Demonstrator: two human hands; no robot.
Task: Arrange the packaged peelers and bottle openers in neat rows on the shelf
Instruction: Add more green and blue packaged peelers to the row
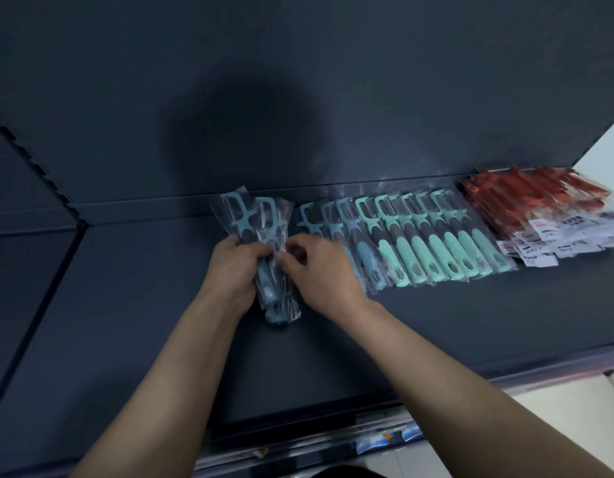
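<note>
Forearms [174, 391] cross dark shelf [126, 339]; matching back panel [298, 63] behind

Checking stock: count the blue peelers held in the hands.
2 visible: one blue peeler on the bundle's left, another just right of it, both gripped by the left hand and pinched by the right hand. More may be hidden beneath.

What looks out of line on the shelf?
The red packs at the right end lie fanned and skewed, unlike the even green peelers beside them. The left hand and right hand grip a blue peeler bundle.
</note>
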